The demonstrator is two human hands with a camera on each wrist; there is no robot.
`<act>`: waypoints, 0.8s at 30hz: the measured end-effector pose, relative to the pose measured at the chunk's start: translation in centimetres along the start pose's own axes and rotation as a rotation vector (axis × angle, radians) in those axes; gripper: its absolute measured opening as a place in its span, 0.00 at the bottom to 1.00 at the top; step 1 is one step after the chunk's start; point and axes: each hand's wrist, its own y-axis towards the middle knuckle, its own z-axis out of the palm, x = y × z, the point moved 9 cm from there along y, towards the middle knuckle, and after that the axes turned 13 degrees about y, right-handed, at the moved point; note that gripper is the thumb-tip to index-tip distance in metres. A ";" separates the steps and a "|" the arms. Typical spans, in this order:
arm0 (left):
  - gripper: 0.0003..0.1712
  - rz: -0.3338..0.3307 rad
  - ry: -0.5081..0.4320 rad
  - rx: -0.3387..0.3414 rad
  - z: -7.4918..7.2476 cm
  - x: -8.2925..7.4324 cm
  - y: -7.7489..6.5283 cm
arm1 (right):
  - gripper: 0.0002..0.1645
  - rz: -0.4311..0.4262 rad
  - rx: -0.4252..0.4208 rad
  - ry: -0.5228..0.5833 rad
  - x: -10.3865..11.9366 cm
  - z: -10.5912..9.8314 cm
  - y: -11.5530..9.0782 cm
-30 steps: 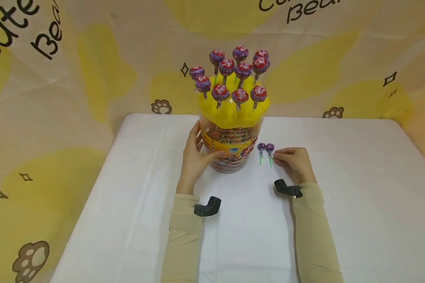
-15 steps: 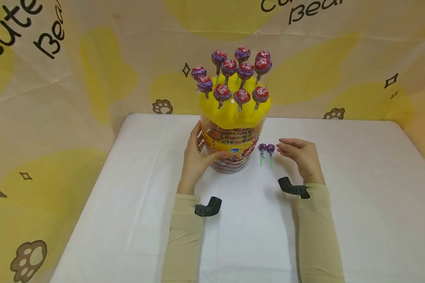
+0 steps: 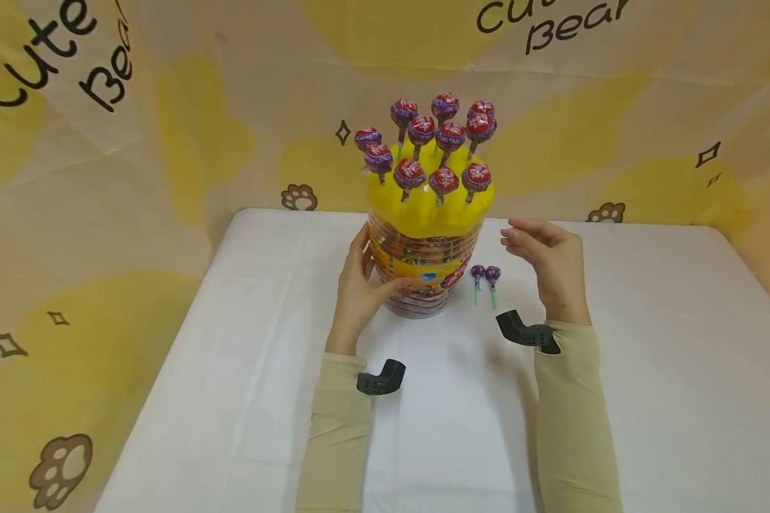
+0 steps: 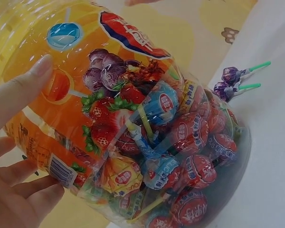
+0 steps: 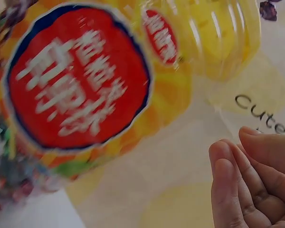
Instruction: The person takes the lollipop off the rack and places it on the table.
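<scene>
A clear plastic candy jar [image 3: 417, 246] with a yellow top stands upright on the table. Several red-and-purple wrapped lollipops [image 3: 409, 174] stick up out of its yellow top [image 3: 423, 222]. My left hand [image 3: 358, 303] holds the jar's left side, thumb across the front label and fingers round the far side. Through the wall, the left wrist view shows wrapped candies [image 4: 190, 133] inside. To the jar's right, my right hand [image 3: 555, 267] is raised above the table with nothing in it, fingers loosely bent. Two purple lollipops [image 3: 493, 273] with green sticks lie below its fingertips.
The table has a white cover [image 3: 449, 442]. Behind it hangs a yellow-and-cream backdrop [image 3: 552, 128] printed with paw marks and lettering. A black wrist camera [image 3: 381, 379] sits on the left sleeve, another camera [image 3: 527, 332] on the right.
My right hand has lifted from beside the two loose lollipops, moving up and slightly right. The left hand keeps its hold on the jar. The head view has shifted slightly.
</scene>
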 end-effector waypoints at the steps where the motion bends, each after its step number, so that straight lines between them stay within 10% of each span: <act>1: 0.56 0.000 0.002 -0.001 0.0 0.0 0.0 | 0.12 -0.015 0.006 0.008 0.4 0.4 0.2; 24: 0.57 -0.021 0.019 0.003 0.0 0.2 -0.1 | 0.11 -0.179 0.083 0.032 7.3 7.8 1.4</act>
